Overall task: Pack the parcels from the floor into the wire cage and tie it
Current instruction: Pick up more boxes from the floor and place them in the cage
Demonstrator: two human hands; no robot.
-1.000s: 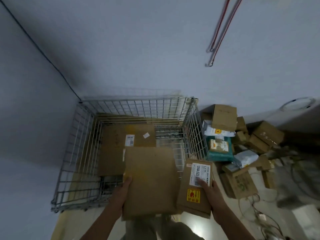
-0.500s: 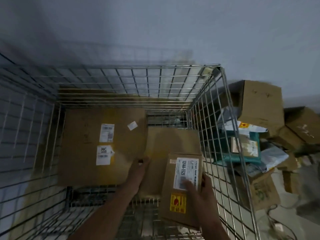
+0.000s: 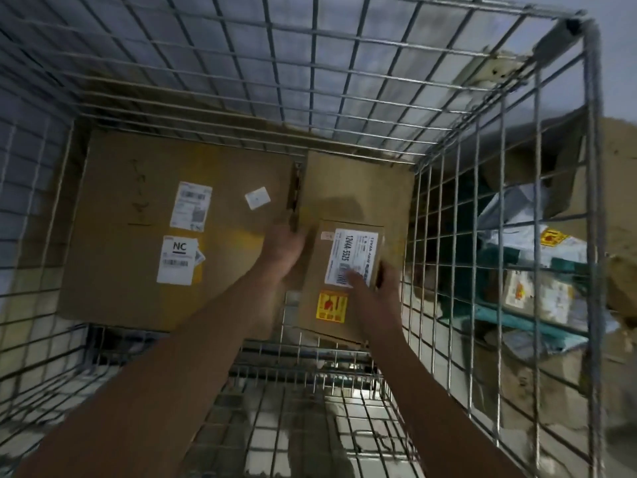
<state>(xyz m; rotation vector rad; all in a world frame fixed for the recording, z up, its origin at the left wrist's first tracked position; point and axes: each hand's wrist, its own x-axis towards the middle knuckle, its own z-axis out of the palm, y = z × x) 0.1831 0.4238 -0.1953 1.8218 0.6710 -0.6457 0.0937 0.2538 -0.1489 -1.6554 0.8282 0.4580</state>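
Against the far-left corner of the wire cage lies a big box w/ white labels. Left hand rests on the flat box beside it; finger state can't be told. Right hand grips a small labelled box over it. Loose parcels lie outside the right wall.

Single head view, logged by me: camera looked forward and steeply down from above into the wire cage, set close over its floor; both forearms entered from the lower edge; right cage wall crossed the frame's right side.
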